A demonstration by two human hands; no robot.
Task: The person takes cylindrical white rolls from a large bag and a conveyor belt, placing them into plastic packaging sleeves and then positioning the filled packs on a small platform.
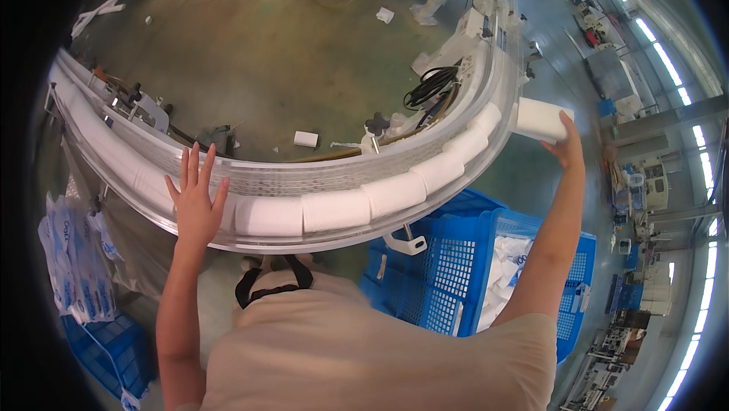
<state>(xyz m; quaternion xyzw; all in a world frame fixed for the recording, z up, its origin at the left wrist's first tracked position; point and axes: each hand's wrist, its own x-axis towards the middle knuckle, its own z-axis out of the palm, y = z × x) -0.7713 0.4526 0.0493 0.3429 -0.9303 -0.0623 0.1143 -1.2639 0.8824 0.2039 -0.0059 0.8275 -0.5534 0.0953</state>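
A row of white paper rolls [336, 210] lies end to end along a curved conveyor [304, 176] with clear side rails. My left hand [199, 197] rests with its fingers spread over the rolls at the left part of the curve, holding nothing. Out to the right, my right hand [566, 145] grips a single white paper roll [539, 119] by its outer end. That roll is beside the conveyor's outer rail, close to the last rolls of the row; whether it touches the rail I cannot tell.
Blue plastic crates [448, 259] stand under my right arm, one holding white wrappers or rolls. Printed plastic packaging [72, 259] hangs at the left above a blue basket [114, 346]. Inside the curve are black cables [433, 86] and a small white roll [306, 139] on the floor.
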